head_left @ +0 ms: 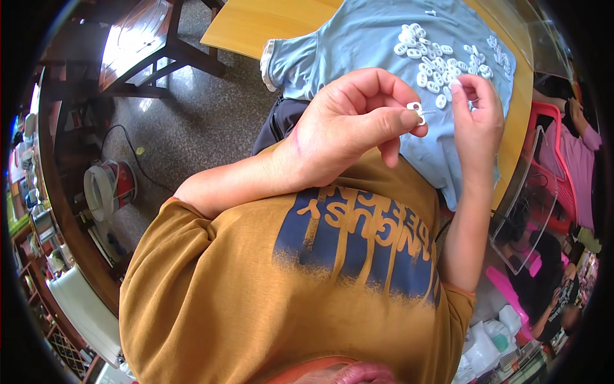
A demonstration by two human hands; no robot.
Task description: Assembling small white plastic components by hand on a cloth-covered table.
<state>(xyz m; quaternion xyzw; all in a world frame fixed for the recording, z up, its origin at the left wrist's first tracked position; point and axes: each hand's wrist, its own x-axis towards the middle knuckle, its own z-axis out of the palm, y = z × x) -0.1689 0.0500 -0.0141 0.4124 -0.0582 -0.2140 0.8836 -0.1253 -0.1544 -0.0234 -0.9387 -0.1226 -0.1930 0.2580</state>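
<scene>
My left hand (364, 115) pinches a small white plastic cord-lock piece (417, 112) between thumb and forefinger. A thin coil spring (428, 112) sticks out from it to the right. My right hand (476, 115) is just right of it, its thumb and forefinger drawn together by the pile. Whether anything small is between those fingertips I cannot make out. Many white oval pieces with two holes (435, 64) lie in a loose heap beyond my hands. They rest on a light blue garment (358, 51) spread over my lap and the table.
The yellow wooden table (256, 25) runs under the garment. Smaller pale parts (500, 56) lie at the garment's far right. A dark wooden stool (160, 57) stands on the speckled floor at left. To the right are a red plastic chair (563, 160) and other people.
</scene>
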